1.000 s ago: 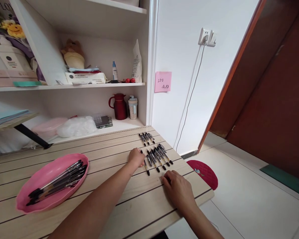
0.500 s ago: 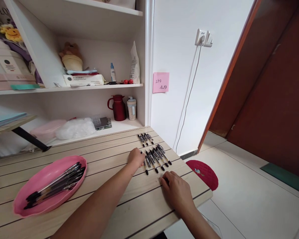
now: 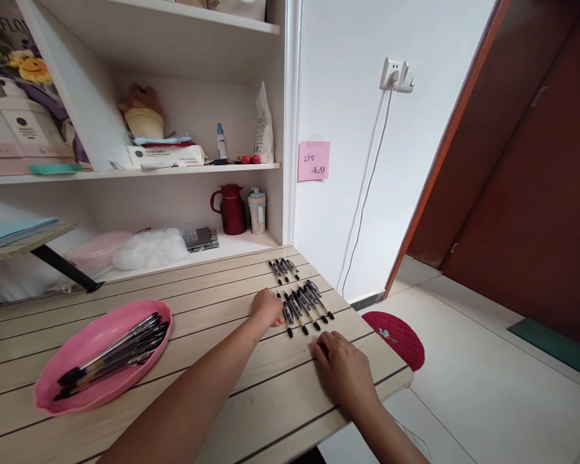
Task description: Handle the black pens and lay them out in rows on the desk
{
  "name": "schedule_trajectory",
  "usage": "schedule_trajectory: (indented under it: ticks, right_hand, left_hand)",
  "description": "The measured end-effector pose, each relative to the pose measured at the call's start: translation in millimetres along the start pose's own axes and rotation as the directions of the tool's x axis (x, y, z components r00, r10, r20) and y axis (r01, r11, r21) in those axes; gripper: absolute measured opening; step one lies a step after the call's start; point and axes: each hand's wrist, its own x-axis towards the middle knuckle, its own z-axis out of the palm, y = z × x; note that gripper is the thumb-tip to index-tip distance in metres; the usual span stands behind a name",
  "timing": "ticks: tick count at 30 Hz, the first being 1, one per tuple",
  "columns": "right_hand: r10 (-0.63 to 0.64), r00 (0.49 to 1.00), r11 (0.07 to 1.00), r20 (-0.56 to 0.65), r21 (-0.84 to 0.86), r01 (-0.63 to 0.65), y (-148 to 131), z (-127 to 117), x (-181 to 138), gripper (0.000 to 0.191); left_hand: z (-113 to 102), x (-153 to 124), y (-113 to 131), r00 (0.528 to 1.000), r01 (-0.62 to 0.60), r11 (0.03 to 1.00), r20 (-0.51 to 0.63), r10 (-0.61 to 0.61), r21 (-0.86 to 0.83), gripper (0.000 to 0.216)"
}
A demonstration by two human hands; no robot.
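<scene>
Several black pens (image 3: pixel 303 304) lie side by side in a row on the wooden slatted table (image 3: pixel 222 386), with a smaller group of pens (image 3: pixel 283 269) just behind them. My left hand (image 3: pixel 267 307) rests at the row's left end, fingers curled and touching the leftmost pen. My right hand (image 3: pixel 342 368) lies palm down on the table just in front of the row, fingers bent and holding nothing that I can see. At the left, a pink oval tray (image 3: pixel 77 386) holds several more black pens (image 3: pixel 116 352).
Shelves behind the table hold a red jug (image 3: pixel 232 209), a cup (image 3: pixel 257 210), a plastic bag (image 3: pixel 147 248), boxes and a plush toy. A pink note (image 3: pixel 314 160) is stuck on the wall. The table's right edge drops to the floor, where a red mat (image 3: pixel 399 336) lies.
My left hand has pushed the leftmost pen to the right, closing it up against the row. My right hand has stayed where it was.
</scene>
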Motion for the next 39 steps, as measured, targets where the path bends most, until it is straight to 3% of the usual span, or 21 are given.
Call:
schedule_trajectory:
  ticks: [12,29,39]
  right_hand:
    - [0.002,1.0,1.0,-0.017,-0.004,-0.002,-1.4,-2.0,-1.1,0.024]
    - [0.001,1.0,1.0,-0.019,0.014,-0.001,-1.6,-3.5,-1.3,0.024]
    - [-0.007,1.0,1.0,-0.03,0.001,0.007,0.1,-0.4,-1.0,0.023]
  left_hand:
    - [2.5,6.2,1.6,1.0,-0.011,0.998,-0.005,0.011,0.063,0.021]
    - [7.9,3.9,2.4,1.0,-0.019,0.999,0.003,0.018,0.051,0.029]
    - [-2.1,-3.6,-3.9,0.998,-0.063,0.997,-0.012,0.064,0.041,0.031]
